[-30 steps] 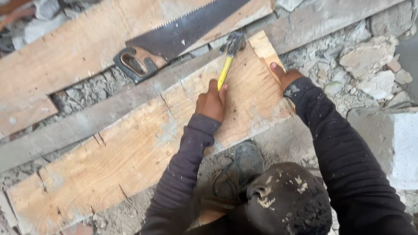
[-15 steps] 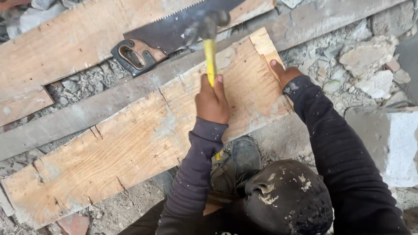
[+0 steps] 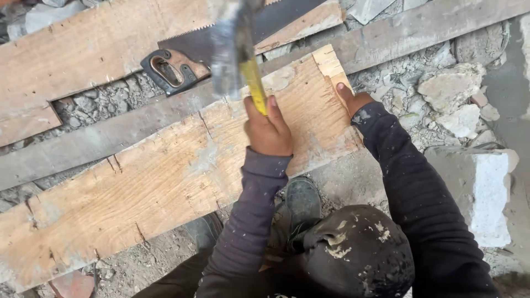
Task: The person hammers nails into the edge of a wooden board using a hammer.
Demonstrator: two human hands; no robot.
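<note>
I see the left hand (image 3: 269, 129) clamped in a fist round the yellow handle of a hammer (image 3: 254, 83). The handle rises away from the hand, and the steel head above it is a blur, so I cannot tell its face. The right hand (image 3: 350, 102) is well apart from the left. It lies flat with fingers together, pressing on the far-right end of the plywood board (image 3: 165, 182). Both hands are over that end of the board, which runs from there down and away to the left of the left hand, with its surface rough and split.

Just beyond the left hand, past the hammer, a handsaw (image 3: 190, 59) lies with its wooden grip on a long grey plank (image 3: 110, 135) and its blade pointing off to the right. The plank sits along the board's far edge, touching it. Further out to the left lies a wider pale board (image 3: 83, 49).

To the right of the right hand the ground is broken stone rubble (image 3: 447, 94), with a pale concrete block (image 3: 486, 193) nearer the person's sleeve. That side is crowded, and the open room is along the board to the left. Beneath the arms I see a dusty boot (image 3: 302, 201) just off the board's near edge, and a dark spattered cap (image 3: 353, 254).
</note>
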